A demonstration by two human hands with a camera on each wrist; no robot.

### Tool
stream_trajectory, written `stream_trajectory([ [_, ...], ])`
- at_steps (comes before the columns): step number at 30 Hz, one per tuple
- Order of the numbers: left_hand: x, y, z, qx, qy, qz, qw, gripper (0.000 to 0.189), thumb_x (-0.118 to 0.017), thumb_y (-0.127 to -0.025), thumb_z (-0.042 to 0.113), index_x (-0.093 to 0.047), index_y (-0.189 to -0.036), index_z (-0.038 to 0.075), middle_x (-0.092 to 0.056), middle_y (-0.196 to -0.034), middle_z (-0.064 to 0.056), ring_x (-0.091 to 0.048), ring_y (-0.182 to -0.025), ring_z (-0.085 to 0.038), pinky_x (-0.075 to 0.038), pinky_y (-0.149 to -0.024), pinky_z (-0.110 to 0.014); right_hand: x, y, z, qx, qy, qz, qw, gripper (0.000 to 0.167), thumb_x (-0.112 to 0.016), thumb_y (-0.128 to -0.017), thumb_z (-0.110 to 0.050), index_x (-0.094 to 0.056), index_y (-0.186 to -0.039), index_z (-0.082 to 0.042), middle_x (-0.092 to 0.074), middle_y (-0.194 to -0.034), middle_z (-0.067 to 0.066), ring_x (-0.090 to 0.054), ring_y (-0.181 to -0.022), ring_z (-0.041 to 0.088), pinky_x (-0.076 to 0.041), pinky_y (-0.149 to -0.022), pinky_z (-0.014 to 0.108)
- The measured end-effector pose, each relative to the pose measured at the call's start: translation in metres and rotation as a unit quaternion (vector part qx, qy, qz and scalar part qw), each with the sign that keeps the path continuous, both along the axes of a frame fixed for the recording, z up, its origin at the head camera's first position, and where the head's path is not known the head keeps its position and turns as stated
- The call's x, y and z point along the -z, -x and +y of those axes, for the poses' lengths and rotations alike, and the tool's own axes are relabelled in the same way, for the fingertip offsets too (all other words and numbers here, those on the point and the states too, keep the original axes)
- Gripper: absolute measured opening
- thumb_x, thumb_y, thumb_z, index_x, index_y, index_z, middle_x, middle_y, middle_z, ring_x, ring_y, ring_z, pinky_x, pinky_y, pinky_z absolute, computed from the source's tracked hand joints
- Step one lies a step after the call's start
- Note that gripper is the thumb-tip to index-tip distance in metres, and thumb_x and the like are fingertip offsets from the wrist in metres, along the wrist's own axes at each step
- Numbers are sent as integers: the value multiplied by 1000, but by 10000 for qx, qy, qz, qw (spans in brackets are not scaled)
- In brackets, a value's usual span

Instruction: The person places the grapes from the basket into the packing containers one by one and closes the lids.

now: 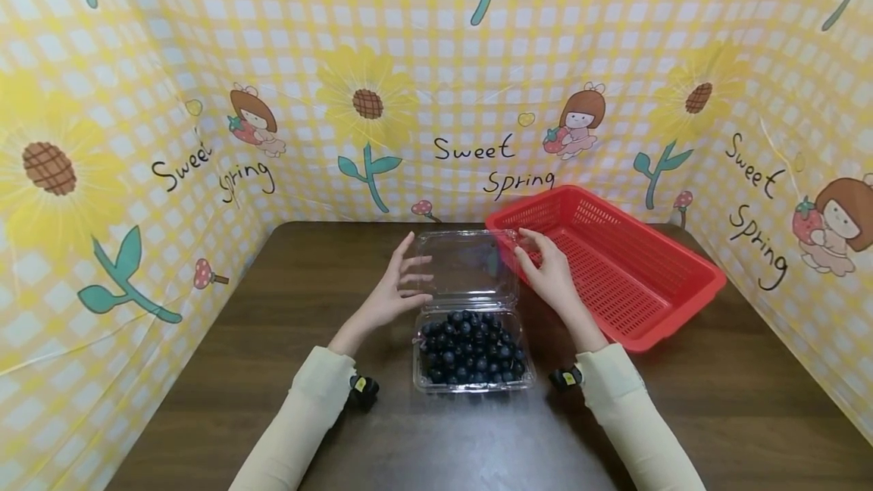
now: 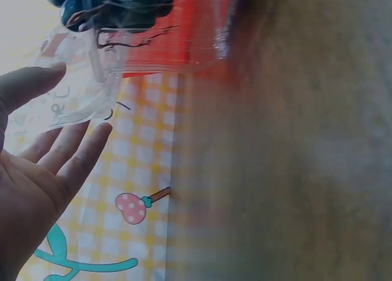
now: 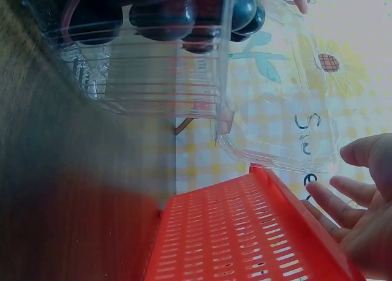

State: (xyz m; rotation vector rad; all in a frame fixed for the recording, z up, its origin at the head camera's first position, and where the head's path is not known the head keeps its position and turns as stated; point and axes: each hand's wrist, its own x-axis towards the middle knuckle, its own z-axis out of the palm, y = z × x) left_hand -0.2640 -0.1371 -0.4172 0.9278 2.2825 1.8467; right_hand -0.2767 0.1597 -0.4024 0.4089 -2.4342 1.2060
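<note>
Blueberries (image 1: 470,351) fill the base of a clear plastic clamshell box (image 1: 417,370) on the table. Its see-through lid (image 1: 464,267) is swung up and back, away from the berries. At the lid's left edge is my left hand (image 1: 395,286), fingers spread, with the thumb near the hinge side. My right hand (image 1: 549,267) is at the lid's upper right corner, its fingers loosely bent. In the right wrist view the right fingertips (image 3: 352,152) stand just off the lid edge. The left wrist view shows the left thumb (image 2: 49,78) overlapping the lid, the other fingers beyond it.
A red perforated plastic basket (image 1: 682,301) stands at the back right, close beside the right hand and forearm. The brown wooden table (image 1: 307,264) ends at a yellow checked cloth (image 1: 307,173) hung around the back and sides.
</note>
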Motion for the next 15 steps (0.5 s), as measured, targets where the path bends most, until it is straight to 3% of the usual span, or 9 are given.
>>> stream_trajectory([
  [10, -12, 2, 1, -48, -126, -161, 9998, 96, -62, -84, -8, 0, -149, 25, -29, -143, -26, -44, -119, -48, -51, -91, -47, 1, 1, -1, -32, -45, -243, 9997, 41, -57, -93, -24, -50, -130, -9, -65, -109, 15, -60, -102, 28, -48, -92, 49],
  [15, -14, 4, 2, -77, -110, -21, 9999, 89, -61, -85, -7, -5, -149, 18, -30, -143, -27, -46, -118, -47, -54, -86, -40, 2, 0, -2, -139, 32, -302, 9994, 41, -57, -93, -25, -49, -131, -11, -66, -106, 15, -61, -91, 27, -51, -85, 49],
])
